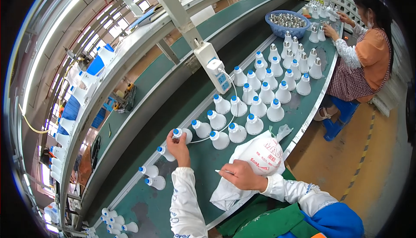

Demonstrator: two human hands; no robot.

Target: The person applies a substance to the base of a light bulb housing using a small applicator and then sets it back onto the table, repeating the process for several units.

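Item: white bulb housing (185, 134) with a blue cap, lying on its side on the green desk (203, 160), long axis running roughly left to right, cap end toward my left hand (177, 148).

Left hand: fingers closed over the cap end of that housing; I read them as clamped on it.

Right hand: (242, 175) nearer my body, fingers pinched together on a thin white stick (222, 171) that points left; it rests beside a white plastic bag (259, 158).

Relation: housing lies up and left of the right hand; left hand is the nearer.

Room: bare desk between my hands; more housings (253, 108) crowd the far right; desk edge (299, 136) runs close right.

Beyond: a seated person (366, 60), blue basket (287, 23).
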